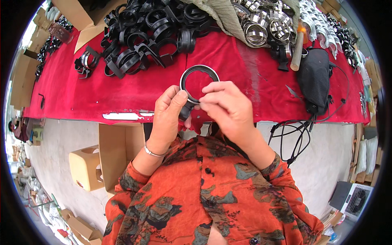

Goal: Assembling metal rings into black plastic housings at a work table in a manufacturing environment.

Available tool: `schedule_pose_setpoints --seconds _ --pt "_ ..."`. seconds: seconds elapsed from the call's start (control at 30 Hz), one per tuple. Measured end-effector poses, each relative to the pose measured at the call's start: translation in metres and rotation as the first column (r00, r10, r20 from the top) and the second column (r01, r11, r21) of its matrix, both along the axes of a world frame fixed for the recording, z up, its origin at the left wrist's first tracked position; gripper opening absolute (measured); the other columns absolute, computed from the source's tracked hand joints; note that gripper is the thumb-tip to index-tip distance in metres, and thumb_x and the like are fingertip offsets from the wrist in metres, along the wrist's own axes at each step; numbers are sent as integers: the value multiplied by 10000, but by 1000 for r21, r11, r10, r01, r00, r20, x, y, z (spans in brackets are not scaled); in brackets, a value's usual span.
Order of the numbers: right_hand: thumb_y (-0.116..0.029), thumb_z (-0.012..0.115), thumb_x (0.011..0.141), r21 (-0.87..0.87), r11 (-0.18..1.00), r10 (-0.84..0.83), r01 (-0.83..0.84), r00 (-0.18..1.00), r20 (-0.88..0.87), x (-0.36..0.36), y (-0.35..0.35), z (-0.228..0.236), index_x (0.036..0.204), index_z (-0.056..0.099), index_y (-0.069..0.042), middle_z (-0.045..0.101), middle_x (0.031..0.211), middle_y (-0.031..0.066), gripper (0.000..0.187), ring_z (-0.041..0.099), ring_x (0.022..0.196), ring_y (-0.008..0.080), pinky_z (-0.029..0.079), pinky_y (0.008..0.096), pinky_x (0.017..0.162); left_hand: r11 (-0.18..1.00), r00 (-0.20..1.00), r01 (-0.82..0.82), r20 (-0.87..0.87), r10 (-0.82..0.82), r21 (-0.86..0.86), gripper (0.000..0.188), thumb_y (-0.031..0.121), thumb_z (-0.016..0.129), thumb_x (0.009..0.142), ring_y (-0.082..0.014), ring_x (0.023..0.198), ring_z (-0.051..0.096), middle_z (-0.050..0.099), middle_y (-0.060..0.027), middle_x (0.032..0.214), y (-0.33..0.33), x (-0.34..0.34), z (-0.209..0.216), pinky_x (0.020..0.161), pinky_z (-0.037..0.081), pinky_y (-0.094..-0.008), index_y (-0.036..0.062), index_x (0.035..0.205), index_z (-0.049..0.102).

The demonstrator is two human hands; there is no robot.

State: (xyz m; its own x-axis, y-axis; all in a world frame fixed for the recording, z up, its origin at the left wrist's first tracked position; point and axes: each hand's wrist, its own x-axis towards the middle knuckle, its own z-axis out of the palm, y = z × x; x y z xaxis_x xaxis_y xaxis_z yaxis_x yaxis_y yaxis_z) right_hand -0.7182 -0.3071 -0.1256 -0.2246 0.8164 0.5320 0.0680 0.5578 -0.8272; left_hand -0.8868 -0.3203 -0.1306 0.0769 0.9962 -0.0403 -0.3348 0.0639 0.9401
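Observation:
Over the near edge of the red-covered table I hold up a black ring with a silver rim (199,67). A dark stem-like part (185,113) hangs from its lower left side. My left hand (166,116) is closed on that side, its thumb pressed against the rim. On the opposite side my right hand (233,109) has its fingers bent in a pinch at the ring's lower right edge. Those fingers cover part of the rim, and anything small between them is hidden. Beyond the ring lies a heap of black ring clamps (157,25).
Silver metal rings (258,32) fill a grey-green cloth at the back. Right of them lie a wooden-handled tool (297,55) and a black mesh pouch (314,79) with dangling black cords (290,141). A cardboard box (112,159) and a beige stool (83,167) stand on the floor.

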Motion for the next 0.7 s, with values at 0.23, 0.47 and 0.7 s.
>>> schedule_pose_setpoints --seconds 0.23,0.47,0.7 --pt "-144 593 890 -438 899 -73 5 987 -140 18 12 21 1063 576 -3 577 876 18 224 526 600 44 404 185 502 999 998 53 17 -53 -5 251 274 489 952 -74 426 482 627 -98 715 -4 3 3 388 381 -186 41 860 503" --pt "-193 528 927 -613 750 20 -249 934 -356 16 12 14 1058 575 -24 603 738 3 220 510 516 41 383 157 451 997 998 42 -51 -39 64 270 272 452 958 -57 399 431 600 -74 659 -9 6 6 364 332 -180 43 826 511" --pt "-154 594 890 -553 738 148 -387 892 -427 -10 0 2 1291 379 -15 560 906 39 475 526 668 69 424 207 574 994 991 -97 -102 92 -51 329 327 421 957 -78 370 392 579 -80 626 -6 -3 9 330 291 -191 37 829 507"
